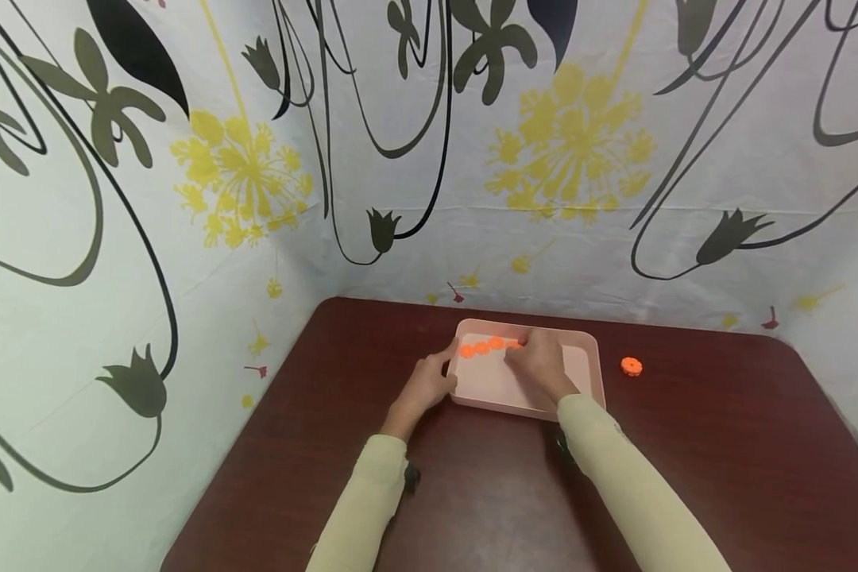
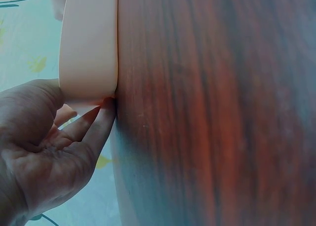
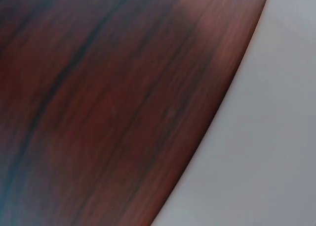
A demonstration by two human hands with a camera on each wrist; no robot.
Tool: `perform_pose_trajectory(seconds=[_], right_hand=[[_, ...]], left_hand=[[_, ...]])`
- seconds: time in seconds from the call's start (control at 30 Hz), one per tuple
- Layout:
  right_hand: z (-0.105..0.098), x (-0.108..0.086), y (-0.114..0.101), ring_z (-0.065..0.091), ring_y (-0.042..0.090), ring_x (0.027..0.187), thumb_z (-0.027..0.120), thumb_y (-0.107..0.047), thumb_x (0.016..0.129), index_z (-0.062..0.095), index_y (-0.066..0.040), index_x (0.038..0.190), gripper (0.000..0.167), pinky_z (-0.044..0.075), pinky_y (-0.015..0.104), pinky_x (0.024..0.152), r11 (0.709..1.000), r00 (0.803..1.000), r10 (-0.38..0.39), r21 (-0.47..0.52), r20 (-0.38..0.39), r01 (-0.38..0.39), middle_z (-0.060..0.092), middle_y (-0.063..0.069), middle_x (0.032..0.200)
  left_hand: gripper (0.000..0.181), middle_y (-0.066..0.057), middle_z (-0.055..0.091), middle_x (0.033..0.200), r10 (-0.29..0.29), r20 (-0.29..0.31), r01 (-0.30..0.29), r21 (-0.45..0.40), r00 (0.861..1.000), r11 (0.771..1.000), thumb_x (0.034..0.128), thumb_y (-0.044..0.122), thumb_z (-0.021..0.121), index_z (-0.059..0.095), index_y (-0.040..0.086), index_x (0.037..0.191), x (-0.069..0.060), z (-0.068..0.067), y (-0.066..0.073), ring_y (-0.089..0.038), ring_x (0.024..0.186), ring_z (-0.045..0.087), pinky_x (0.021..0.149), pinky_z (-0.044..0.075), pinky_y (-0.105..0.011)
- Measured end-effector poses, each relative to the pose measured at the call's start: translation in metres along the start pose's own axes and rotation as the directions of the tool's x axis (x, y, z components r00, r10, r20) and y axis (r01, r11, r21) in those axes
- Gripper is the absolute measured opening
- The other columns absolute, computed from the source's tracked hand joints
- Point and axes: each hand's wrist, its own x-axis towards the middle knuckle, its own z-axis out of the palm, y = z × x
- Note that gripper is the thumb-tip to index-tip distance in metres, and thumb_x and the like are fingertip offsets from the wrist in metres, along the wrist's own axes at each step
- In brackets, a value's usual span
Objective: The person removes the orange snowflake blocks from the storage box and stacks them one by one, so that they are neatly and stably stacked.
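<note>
A shallow pink tray (image 1: 500, 405) lies on the dark table. Inside it, along the far left side, runs a row of small orange scalloped discs (image 1: 482, 348). My left hand (image 1: 427, 384) grips the tray's left end; in the left wrist view its thumb and fingers lie about the tray's corner (image 2: 89, 53). Over the tray's far middle, my right hand (image 1: 539, 364) has its fingers curled down at the right end of the row, pinching an orange scalloped disc (image 1: 513, 345), mostly hidden by the fingers. The right wrist view does not show the hand.
To the right of the tray, a small stack of orange scalloped discs (image 1: 631, 366) sits on the brown wood-grain table (image 1: 722, 413). A white cloth with printed flowers (image 1: 415, 183) hangs behind the table and along its left side.
</note>
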Motion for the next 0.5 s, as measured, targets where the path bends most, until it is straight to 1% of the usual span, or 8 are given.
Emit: perform_pose_trajectory(seconds=[0.07, 0.1, 0.17, 0.23, 0.37, 0.5], right_hand=[[-0.002, -0.002, 0.002, 0.047, 0.018, 0.067, 0.077, -0.013, 0.080, 0.066, -0.005, 0.075, 0.015, 0.041, 0.030, 0.059, 1.000, 1.000, 0.002, 0.013, 0.001, -0.002, 0.055, 0.002, 0.069], [-0.004, -0.002, 0.003, 0.050, 0.019, 0.069, 0.077, -0.014, 0.080, 0.067, -0.004, 0.078, 0.014, 0.042, 0.030, 0.060, 1.000, 1.000, 0.000, 0.017, 0.003, 0.000, 0.059, 0.004, 0.072], [-0.006, -0.004, 0.004, 0.053, 0.018, 0.069, 0.078, -0.014, 0.080, 0.070, -0.002, 0.084, 0.015, 0.044, 0.028, 0.060, 1.000, 1.000, -0.017, 0.026, 0.002, 0.017, 0.063, 0.005, 0.075], [-0.009, -0.005, 0.004, 0.053, 0.018, 0.068, 0.079, -0.015, 0.080, 0.071, -0.001, 0.086, 0.017, 0.044, 0.028, 0.059, 0.999, 0.999, -0.035, 0.033, 0.007, 0.035, 0.064, 0.006, 0.075], [-0.017, -0.008, 0.002, 0.054, 0.017, 0.066, 0.081, -0.018, 0.082, 0.073, 0.001, 0.090, 0.023, 0.043, 0.028, 0.059, 0.996, 0.996, -0.083, 0.021, 0.015, 0.083, 0.065, 0.006, 0.073], [-0.028, -0.013, 0.001, 0.059, 0.017, 0.071, 0.083, -0.024, 0.084, 0.073, 0.002, 0.104, 0.035, 0.045, 0.027, 0.063, 0.993, 0.992, -0.120, -0.006, 0.026, 0.120, 0.071, 0.010, 0.082]], left_hand=[[0.079, -0.002, 0.047, 0.165, -0.013, 0.008, 0.013, 0.001, 1.000, 1.000, 0.0968, 0.005, 0.061, 0.033, 0.030, 0.166, 0.001, 0.001, 0.001, -0.022, 0.079, 0.053, 0.056, 0.041, -0.027], [0.079, -0.002, 0.048, 0.165, -0.019, 0.013, 0.019, -0.001, 1.000, 1.000, 0.0968, 0.005, 0.061, 0.033, 0.031, 0.166, 0.001, 0.001, 0.001, -0.021, 0.071, 0.049, 0.055, 0.040, -0.027], [0.079, -0.001, 0.047, 0.166, -0.023, 0.018, 0.023, 0.002, 1.000, 1.000, 0.0973, 0.005, 0.060, 0.033, 0.031, 0.166, 0.001, 0.002, 0.001, -0.018, 0.066, 0.044, 0.054, 0.039, -0.027], [0.079, -0.001, 0.046, 0.166, -0.027, 0.023, 0.027, 0.002, 0.999, 1.000, 0.0973, 0.005, 0.060, 0.032, 0.032, 0.166, 0.001, 0.002, 0.002, -0.018, 0.060, 0.039, 0.052, 0.038, -0.027], [0.079, -0.002, 0.043, 0.168, -0.025, 0.024, 0.024, 0.006, 0.999, 1.000, 0.0975, 0.004, 0.059, 0.032, 0.031, 0.166, 0.000, 0.000, 0.003, -0.017, 0.061, 0.040, 0.052, 0.038, -0.027], [0.080, -0.002, 0.044, 0.167, -0.039, 0.028, 0.039, 0.015, 0.999, 0.999, 0.0973, 0.004, 0.059, 0.031, 0.033, 0.166, 0.000, 0.000, 0.003, -0.017, 0.057, 0.037, 0.052, 0.037, -0.027]])
